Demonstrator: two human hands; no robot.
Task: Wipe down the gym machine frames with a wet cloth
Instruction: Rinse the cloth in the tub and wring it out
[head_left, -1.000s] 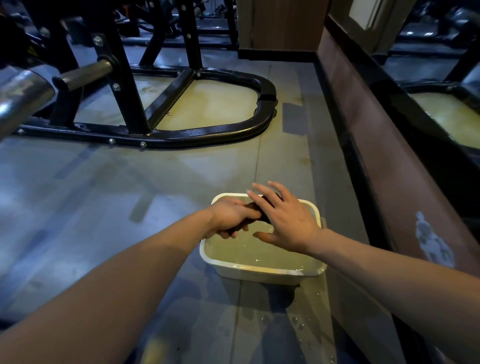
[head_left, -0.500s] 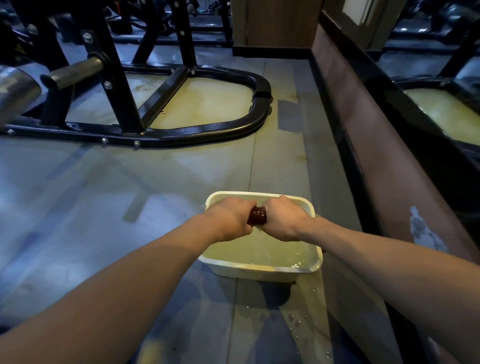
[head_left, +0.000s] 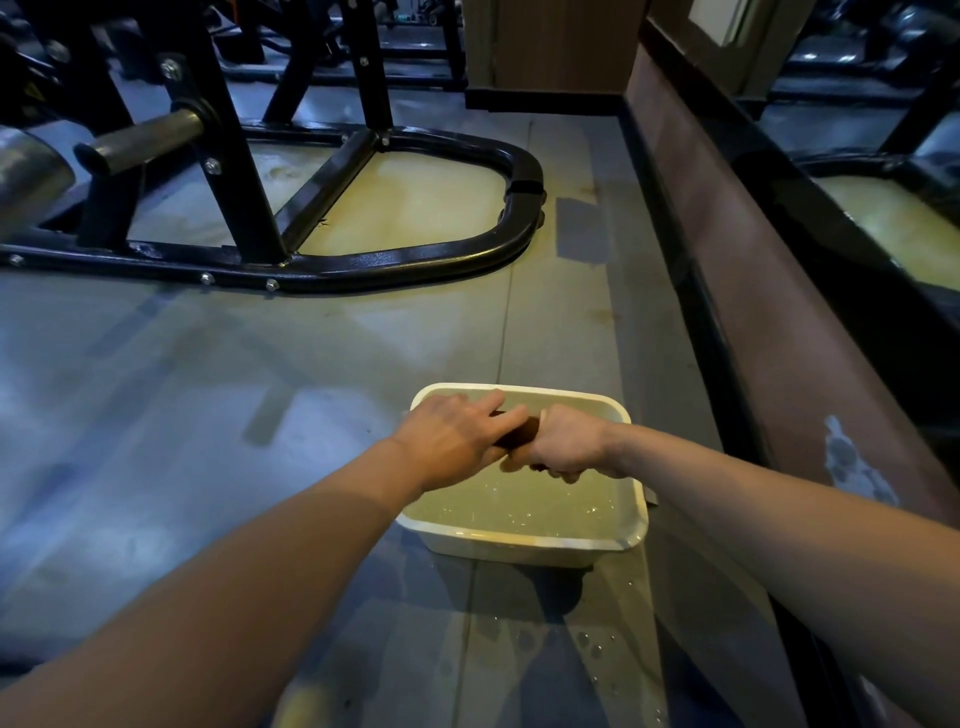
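Both hands over the basin (head_left: 524, 543), which sits on the floor near the right-hand wall (head_left: 779, 332). Dark cloth (head_left: 519, 434) is rolled between them, long axis left–right, above the water. Right hand (head_left: 569, 441) is fisted round its right end. Left hand (head_left: 452, 439) lies over the left end with fingers fairly straight; whether its thumb closes underneath cannot be seen.

Judgement: wringing step, frames not yet wiped. Machine frame (head_left: 415, 267) lies far and left of the hands, its curved base rail running left–right; left hand is nearer it. Open floor between basin and rail; wall crowds the right side. Water drops on the near floor (head_left: 592, 644).
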